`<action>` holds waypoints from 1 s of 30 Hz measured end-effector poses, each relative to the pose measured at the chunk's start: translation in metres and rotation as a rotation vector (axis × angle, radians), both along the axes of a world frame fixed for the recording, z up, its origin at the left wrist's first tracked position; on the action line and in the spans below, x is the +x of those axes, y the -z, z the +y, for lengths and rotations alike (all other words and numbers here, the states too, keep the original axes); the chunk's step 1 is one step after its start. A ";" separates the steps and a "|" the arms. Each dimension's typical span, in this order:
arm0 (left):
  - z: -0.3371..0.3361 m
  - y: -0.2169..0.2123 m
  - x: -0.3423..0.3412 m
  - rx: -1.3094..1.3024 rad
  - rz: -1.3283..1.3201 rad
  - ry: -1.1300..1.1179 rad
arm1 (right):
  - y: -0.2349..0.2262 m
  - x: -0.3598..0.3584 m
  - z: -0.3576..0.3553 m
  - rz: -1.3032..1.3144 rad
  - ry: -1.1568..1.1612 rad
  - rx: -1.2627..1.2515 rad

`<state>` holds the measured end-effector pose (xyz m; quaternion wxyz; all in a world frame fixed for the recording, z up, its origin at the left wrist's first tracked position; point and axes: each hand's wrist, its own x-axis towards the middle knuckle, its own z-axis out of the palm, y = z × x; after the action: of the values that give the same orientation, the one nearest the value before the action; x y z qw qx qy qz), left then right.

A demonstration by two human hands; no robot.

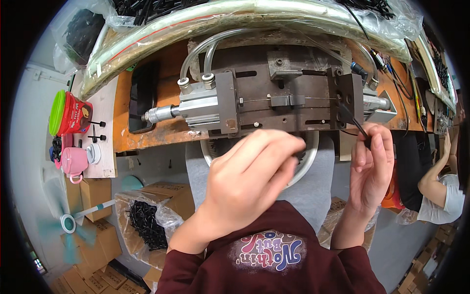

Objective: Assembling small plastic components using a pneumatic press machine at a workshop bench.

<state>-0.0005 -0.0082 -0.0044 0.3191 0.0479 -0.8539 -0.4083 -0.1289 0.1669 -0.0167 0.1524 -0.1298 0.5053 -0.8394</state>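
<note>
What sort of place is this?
Likely a small workshop or assembly floor: a metal bench fixture with clear tubes, a plastic-lined box of black parts, and more cardboard boxes on the floor.

A pale wall (pixel 34 95) rises at left; grey floor (pixel 155 173) shows below the wooden bench (pixel 123 125). A fan (pixel 68 223) stands near boxes (pixel 100 245); more boxes (pixel 410 267) sit lower right.

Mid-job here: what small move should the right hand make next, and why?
Probably ease the black rod toward the right end block: the right hand pinches its near end, and its wider tip shows against that block, though contact is unclear.
</note>
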 end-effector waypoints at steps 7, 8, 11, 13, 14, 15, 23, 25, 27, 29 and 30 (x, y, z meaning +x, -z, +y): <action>0.005 0.021 -0.013 -0.323 -0.158 -0.067 | -0.009 0.010 -0.001 0.034 -0.045 0.045; 0.004 0.022 -0.014 -0.392 -0.165 -0.058 | -0.010 0.011 -0.001 0.062 -0.031 0.078; 0.006 0.014 -0.018 -0.598 -0.251 -0.055 | -0.006 0.010 0.005 0.169 -0.110 0.098; 0.006 0.009 -0.022 -0.712 -0.276 -0.069 | -0.008 0.013 0.003 0.188 -0.137 0.083; 0.006 0.006 -0.023 -0.710 -0.297 -0.058 | -0.008 0.014 0.003 0.199 -0.143 0.082; 0.005 0.004 -0.024 -0.708 -0.318 -0.047 | -0.008 0.014 0.003 0.210 -0.150 0.081; -0.005 -0.012 -0.027 -0.722 -0.361 0.014 | -0.009 0.013 0.000 0.558 -0.057 0.350; -0.015 -0.029 -0.034 -0.685 -0.370 0.051 | -0.010 0.011 -0.007 0.771 -0.014 0.485; -0.032 -0.037 -0.060 -0.526 -0.041 0.070 | -0.012 0.010 -0.015 0.947 -0.041 0.580; -0.049 -0.044 -0.099 -0.568 0.224 -0.013 | -0.008 0.010 -0.019 1.057 -0.111 0.660; -0.053 -0.050 -0.120 -0.634 0.265 -0.056 | -0.002 0.011 -0.023 1.071 -0.120 0.645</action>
<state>-0.1209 -0.0616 0.0455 0.4374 -0.0837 -0.8878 -0.1162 -0.1181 0.1442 -0.0147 -0.0437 -0.5081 0.7311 -0.4533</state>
